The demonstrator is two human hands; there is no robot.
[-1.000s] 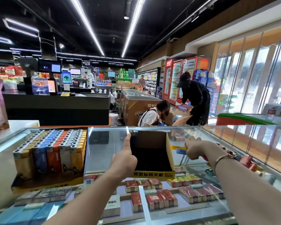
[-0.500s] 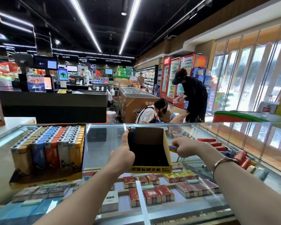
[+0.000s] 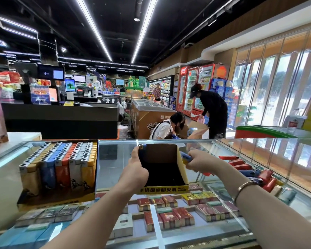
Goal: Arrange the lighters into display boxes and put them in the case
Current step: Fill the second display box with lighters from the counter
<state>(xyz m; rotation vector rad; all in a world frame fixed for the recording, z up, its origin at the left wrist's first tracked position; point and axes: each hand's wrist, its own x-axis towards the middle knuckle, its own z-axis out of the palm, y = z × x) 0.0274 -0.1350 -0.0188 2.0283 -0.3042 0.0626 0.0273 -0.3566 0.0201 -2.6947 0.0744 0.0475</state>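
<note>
Box in hand: an open-topped yellow-and-black cardboard display box (image 3: pixel 162 169) is gripped at its near-left wall by the left hand (image 3: pixel 136 167), fingers curled round the edge; it stands on the glass worktop (image 3: pixel 115 159). One dark lighter (image 3: pixel 142 146) is seen upright in its far-left corner, just above the left thumb; the rest of the interior looks dark and unfilled.
Lighter in transit: a blue-and-yellow plastic lighter (image 3: pixel 185 157) is pinched in the right hand (image 3: pixel 198 160), fingers closed on it, just outside the box's right wall.
Loose stock: a scatter of red and blue lighters (image 3: pixel 248 169) lies on the glass to the right of the right hand, not yet boxed.
Finished box: a full display box of yellow, blue, red and white lighters in rows (image 3: pixel 61 166) stands well left of the left hand; it is judged complete but not yet placed in the case.
Case: the glass display case below holds rows of red and gold cigarette packs (image 3: pixel 169 218).
Progress: roughly one box is done, a second barely begun, and casing remains.
</note>
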